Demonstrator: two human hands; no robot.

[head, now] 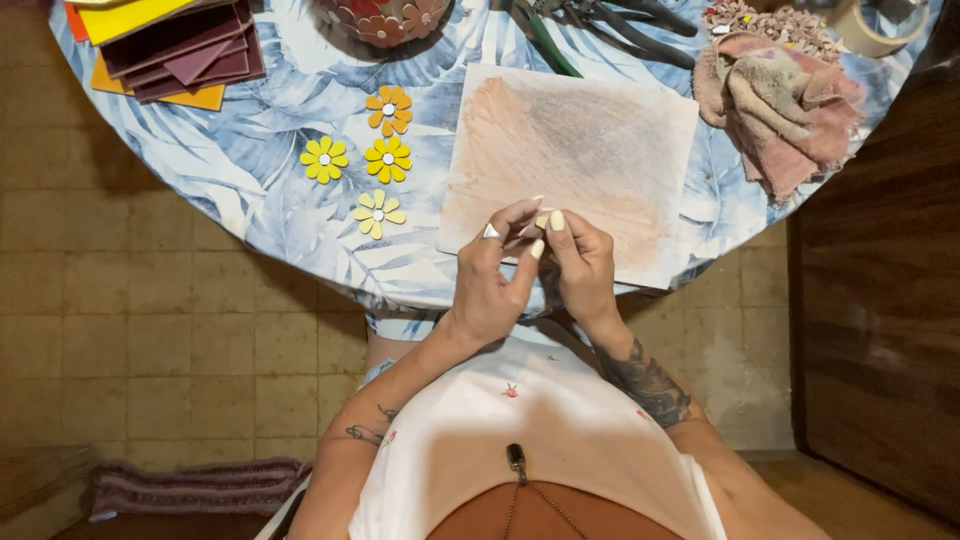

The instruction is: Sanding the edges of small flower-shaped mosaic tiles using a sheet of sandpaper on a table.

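My left hand (pixel 492 280) and my right hand (pixel 580 262) meet at the near edge of a round table (pixel 270 170) covered with a blue leaf-print cloth. Between the fingertips of both hands sits a tiny pale yellow piece (pixel 541 221), too small to tell its shape. The hands hover over the near edge of a square sheet (pixel 580 150) stained pinkish-brown. My left hand wears a ring.
Several yellow and orange flower pieces (pixel 372 160) lie left of the sheet. A stack of maroon, yellow and orange tiles (pixel 175 45) sits far left. A dusty pink rag (pixel 785 100), dark pliers (pixel 610 25), a tape roll (pixel 875 25) and a flower-covered pot (pixel 385 18) line the far side.
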